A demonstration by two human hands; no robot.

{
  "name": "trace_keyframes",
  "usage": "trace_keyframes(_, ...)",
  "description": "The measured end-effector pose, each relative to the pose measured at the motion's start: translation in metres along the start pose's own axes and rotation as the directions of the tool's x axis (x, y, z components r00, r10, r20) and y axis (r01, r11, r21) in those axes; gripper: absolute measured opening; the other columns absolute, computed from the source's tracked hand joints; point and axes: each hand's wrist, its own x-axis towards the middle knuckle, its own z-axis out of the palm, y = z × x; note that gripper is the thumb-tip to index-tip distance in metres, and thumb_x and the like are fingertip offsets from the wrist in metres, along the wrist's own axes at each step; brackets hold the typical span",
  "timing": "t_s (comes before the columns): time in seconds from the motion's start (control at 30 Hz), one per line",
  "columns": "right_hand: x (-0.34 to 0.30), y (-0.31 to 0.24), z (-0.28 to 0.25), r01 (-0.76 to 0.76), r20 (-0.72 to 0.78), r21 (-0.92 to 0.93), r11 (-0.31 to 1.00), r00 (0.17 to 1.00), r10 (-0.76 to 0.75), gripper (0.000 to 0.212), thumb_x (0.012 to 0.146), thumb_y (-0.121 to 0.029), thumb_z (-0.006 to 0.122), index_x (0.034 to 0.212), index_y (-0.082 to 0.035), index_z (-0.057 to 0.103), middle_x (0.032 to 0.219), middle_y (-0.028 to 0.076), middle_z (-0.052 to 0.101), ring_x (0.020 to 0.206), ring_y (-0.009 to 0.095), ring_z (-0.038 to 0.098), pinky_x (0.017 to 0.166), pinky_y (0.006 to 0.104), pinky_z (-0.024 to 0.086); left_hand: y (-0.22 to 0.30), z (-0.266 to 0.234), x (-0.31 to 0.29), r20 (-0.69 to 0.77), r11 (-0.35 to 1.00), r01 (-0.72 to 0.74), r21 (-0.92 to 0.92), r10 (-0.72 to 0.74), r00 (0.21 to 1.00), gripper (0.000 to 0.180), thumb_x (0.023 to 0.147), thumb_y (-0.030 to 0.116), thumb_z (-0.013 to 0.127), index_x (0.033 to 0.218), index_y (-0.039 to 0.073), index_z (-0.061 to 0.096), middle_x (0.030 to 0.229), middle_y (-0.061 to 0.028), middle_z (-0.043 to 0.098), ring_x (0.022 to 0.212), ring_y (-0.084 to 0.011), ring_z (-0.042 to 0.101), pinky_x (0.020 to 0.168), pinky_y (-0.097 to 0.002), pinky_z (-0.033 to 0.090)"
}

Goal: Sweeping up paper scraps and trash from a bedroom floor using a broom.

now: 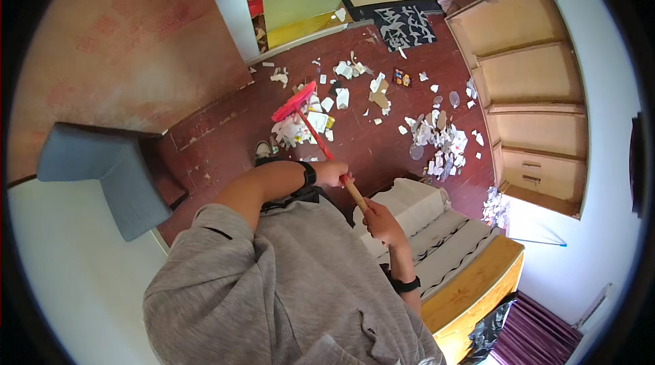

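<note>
Grey shirt (321, 256) nearest me; beyond, my broom (295, 101) has its red head over paper scraps (292, 133). My left hand (334, 174), then right hand (384, 223), wrap its handle: probably light, stiff, best gripped along the wood.
</note>
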Motion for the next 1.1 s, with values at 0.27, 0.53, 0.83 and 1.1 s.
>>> trace_keyframes(0.27,0.080,-0.007,-0.004,0.181,0.014,0.210,0.961,0.982,-0.188,0.033,0.089,-0.015,0.036,0.119,-0.008,0.048,0.061,-0.004,0.041,0.041,0.004,0.035,0.033,0.0185,0.028,0.089,0.012,-0.004,-0.399,0.892,-0.409,0.191,0.451,0.798,0.023,0.082,0.002,0.046,0.105,-0.002,0.045,0.073,-0.0146,0.051,0.052,-0.0238,0.050,0.048,-0.0349,0.046)
trace_keyframes(0.53,0.175,-0.090,0.040,-0.041,0.129,0.479,0.877,0.991,-0.024,0.031,0.092,-0.023,0.042,0.119,-0.008,0.047,0.062,-0.005,0.038,0.042,0.001,0.032,0.034,0.0154,0.023,0.161,-0.120,0.001,0.076,-0.002,-0.174,0.985,0.903,0.423,0.021,0.070,0.018,0.063,0.063,-0.001,0.062,0.069,-0.0195,0.062,0.071,-0.0357,0.062,0.067,-0.0455,0.047)
trace_keyframes(0.83,0.172,-0.105,0.057,-0.052,-0.353,-0.390,0.919,0.930,-0.097,0.034,0.091,-0.023,0.039,0.119,-0.005,0.045,0.081,0.026,0.060,0.076,0.044,0.057,0.065,0.0510,0.045,0.179,-0.067,-0.006,-0.286,0.932,-0.304,-0.199,0.242,0.927,0.022,0.083,0.008,0.048,0.102,0.011,0.039,0.061,-0.0065,0.043,0.046,-0.0167,0.042,0.039,-0.0329,0.037)
trace_keyframes(1.1,0.093,-0.142,0.023,-0.268,-0.498,-0.473,0.840,0.867,-0.004,0.036,0.090,-0.018,0.041,0.121,-0.001,0.041,0.071,0.025,0.059,0.067,0.042,0.057,0.062,0.0501,0.045,0.161,0.030,-0.010,0.276,0.978,0.115,-0.177,-0.063,0.959,0.010,0.084,0.003,0.046,0.087,0.008,0.038,0.069,-0.0095,0.046,0.062,-0.0219,0.046,0.060,-0.0390,0.045)
